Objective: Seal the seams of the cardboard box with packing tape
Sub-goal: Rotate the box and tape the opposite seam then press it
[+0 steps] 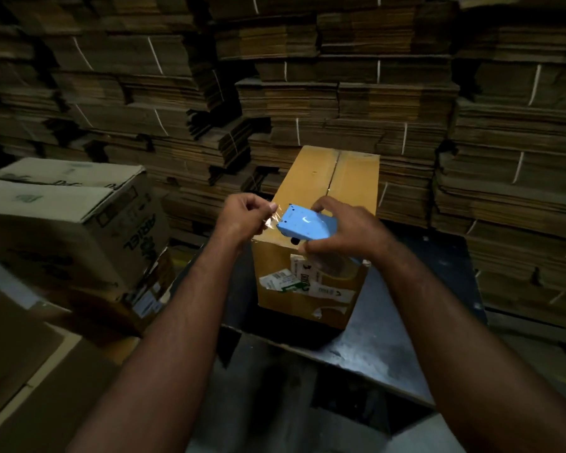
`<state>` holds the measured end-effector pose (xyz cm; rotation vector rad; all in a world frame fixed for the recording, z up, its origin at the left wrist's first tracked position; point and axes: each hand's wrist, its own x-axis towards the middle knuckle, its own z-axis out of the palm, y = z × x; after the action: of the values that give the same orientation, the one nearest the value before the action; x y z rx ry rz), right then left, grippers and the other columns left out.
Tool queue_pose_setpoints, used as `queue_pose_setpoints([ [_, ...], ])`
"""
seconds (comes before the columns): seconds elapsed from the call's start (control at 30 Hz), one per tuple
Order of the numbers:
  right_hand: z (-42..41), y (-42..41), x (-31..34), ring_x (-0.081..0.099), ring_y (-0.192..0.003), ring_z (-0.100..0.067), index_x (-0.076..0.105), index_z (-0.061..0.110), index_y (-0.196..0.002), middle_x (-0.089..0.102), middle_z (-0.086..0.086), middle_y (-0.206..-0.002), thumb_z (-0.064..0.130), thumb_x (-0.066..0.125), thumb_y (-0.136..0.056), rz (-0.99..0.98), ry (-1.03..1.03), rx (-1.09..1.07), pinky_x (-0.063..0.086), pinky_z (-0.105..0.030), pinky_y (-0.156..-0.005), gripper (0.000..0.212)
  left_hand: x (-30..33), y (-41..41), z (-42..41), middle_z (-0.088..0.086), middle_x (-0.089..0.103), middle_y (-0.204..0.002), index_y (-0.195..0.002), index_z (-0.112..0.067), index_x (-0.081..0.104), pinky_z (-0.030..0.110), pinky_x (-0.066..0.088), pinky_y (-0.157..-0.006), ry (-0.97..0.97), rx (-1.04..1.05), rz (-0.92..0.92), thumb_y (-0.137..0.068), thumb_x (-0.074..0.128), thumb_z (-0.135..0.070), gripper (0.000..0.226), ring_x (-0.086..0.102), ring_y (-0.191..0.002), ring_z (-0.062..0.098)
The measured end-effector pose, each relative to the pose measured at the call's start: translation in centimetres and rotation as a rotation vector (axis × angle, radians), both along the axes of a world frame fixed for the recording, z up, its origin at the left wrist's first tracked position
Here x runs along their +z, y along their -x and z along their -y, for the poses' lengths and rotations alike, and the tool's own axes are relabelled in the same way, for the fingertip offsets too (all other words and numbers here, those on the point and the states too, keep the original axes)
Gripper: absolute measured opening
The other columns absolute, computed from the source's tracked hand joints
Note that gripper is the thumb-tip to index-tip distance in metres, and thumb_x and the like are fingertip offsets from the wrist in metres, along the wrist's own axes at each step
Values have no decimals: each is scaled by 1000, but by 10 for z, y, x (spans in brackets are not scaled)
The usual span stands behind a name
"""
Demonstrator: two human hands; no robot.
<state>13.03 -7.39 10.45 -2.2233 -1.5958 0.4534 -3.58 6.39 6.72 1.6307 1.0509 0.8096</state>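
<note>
Box (321, 204) stands on the steel bench (406, 328), centre seam running away from us; clear tape seems to lie on the far part, can't be sure. Right hand (337, 230) clenched round blue tape dispenser (303, 225) at near top edge. Left hand (242, 217) fingers (268, 207) pinch the free tape end (272, 220). Our judgement: keep tape taut w/o twist, anchor end down the front face, centre on seam, then draw dispenser straight back, pressing flat.

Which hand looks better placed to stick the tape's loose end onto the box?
Left. The left hand already pinches the clear tape end above the box; the right hand grips the blue dispenser.
</note>
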Motion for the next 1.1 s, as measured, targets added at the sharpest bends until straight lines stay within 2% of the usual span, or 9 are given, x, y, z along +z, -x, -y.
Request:
queue_pose_setpoints([
  [0.13,-17,-1,18,45,-117,-22,46,44,-135,53,1,-133,69,78,-62,189,7,9,46,-43,-91,84,6,4,-14,5,70,-68,-66,-14,67,31,53,-63,28,97,2,-90,73,-18,25,64,-64,16],
  [0.27,-21,-4,25,46,-118,-20,44,42,-139,55,7,-133,74,72,-64,365,56,54,40,-43,-86,86,2,-5,-9,9,66,-66,-63,-11,65,26,51,-58,130,91,5,-89,73,-13,28,59,-56,16],
  [0.4,5,-38,15,54,-103,-15,52,37,-129,61,5,-117,70,74,-64,561,224,46,43,-36,-83,76,-5,40,-43,12,72,-89,-85,-9,70,37,59,-76,166,400,-145,-91,72,-20,13,65,-72,21],
  [0.47,20,-57,10,55,-105,-15,53,41,-131,61,7,-117,73,73,-63,565,256,-22,42,-33,-79,78,-6,70,-56,15,73,-96,-88,-10,70,39,60,-77,187,435,-135,-91,71,-20,11,66,-73,20],
  [0.6,8,-49,11,49,-116,-19,48,43,-137,57,7,-130,73,74,-64,382,142,-30,34,-35,-80,83,-1,36,-25,7,70,-90,-95,-12,69,24,55,-62,151,139,-58,-94,66,-20,9,65,-76,14],
  [0.7,-6,-32,14,51,-113,-18,52,43,-134,59,8,-129,72,76,-62,245,8,-31,43,-37,-85,82,-2,4,-8,8,71,-100,-105,-11,69,36,61,-72,266,-3,38,-97,63,-31,22,71,-85,20],
  [0.8,-8,-30,7,55,-103,-13,59,41,-125,60,7,-121,58,82,-65,-99,-170,-57,53,-36,-81,67,-8,3,-10,7,70,-108,-108,-16,69,37,61,-74,406,27,184,-98,58,-40,28,71,-97,24],
  [0.93,-4,-26,-5,66,-84,-17,63,38,-120,63,-1,-112,40,86,-69,-539,-257,-38,55,-24,-62,56,-14,17,-14,10,69,-109,-105,-11,71,33,60,-80,336,65,287,-95,63,-12,14,67,-101,23],
  [1.1,-6,-18,-13,66,-81,-20,64,39,-117,68,-7,-107,42,85,-67,-630,-278,-39,57,-32,-67,55,-10,26,-11,15,71,-100,-110,-6,70,25,58,-71,183,-11,297,-90,65,3,23,70,-84,18],
])
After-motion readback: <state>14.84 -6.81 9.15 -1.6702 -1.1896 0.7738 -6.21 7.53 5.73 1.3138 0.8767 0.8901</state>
